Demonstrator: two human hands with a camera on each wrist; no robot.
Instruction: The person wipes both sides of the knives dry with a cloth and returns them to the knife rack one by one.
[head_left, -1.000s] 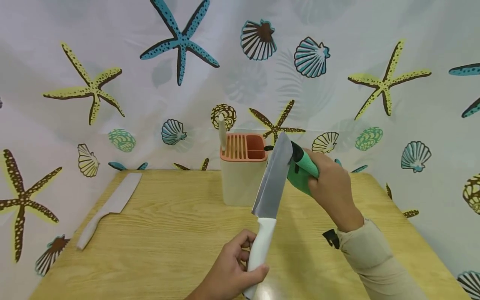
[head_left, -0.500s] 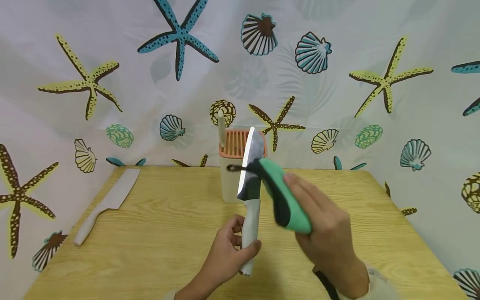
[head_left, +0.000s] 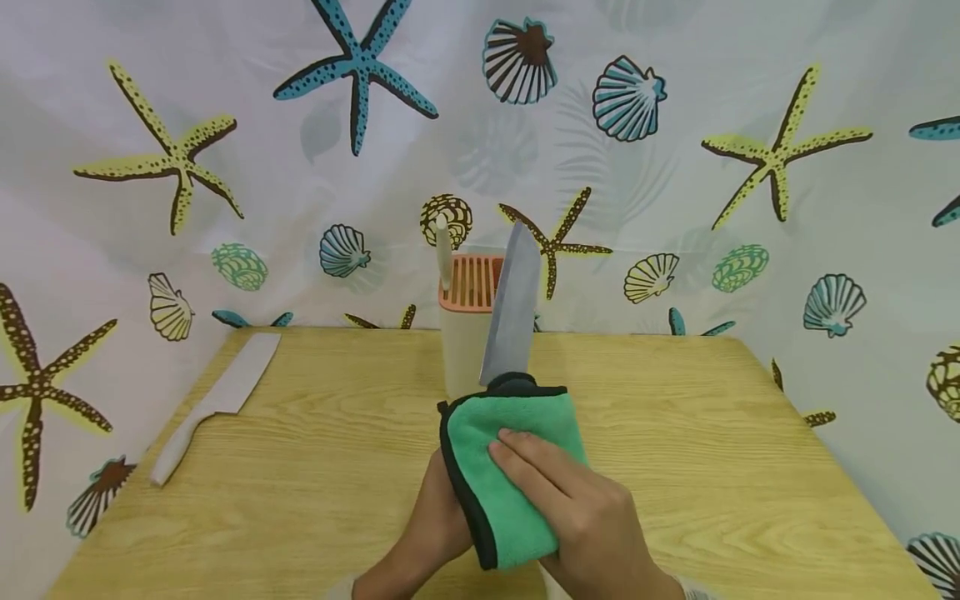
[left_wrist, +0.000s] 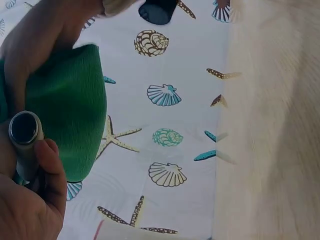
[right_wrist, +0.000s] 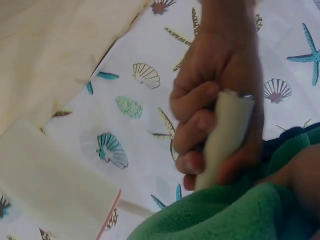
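Note:
My left hand [head_left: 433, 518] grips the white handle [right_wrist: 226, 127] of a wide-bladed knife, its fingers curled round it in the right wrist view. The blade [head_left: 514, 308] points up and away, in front of the knife block. A green cloth [head_left: 517, 467] with a black edge covers the handle and part of the left hand in the head view. Holding the cloth over the handle, my right hand [head_left: 592, 521] has its fingers laid on top; its thumb is hidden.
Behind the blade stands a white knife block [head_left: 463, 346] with an orange slotted top and one white-handled knife [head_left: 444, 254] in it. A white-handled cleaver [head_left: 228, 390] lies at the table's left. Patterned fabric [head_left: 645, 200] hangs behind and beside the table.
My right hand has brought the cloth down from beside the blade onto the knife's handle, and the cloth has spread out. The left hand still grips the knife.

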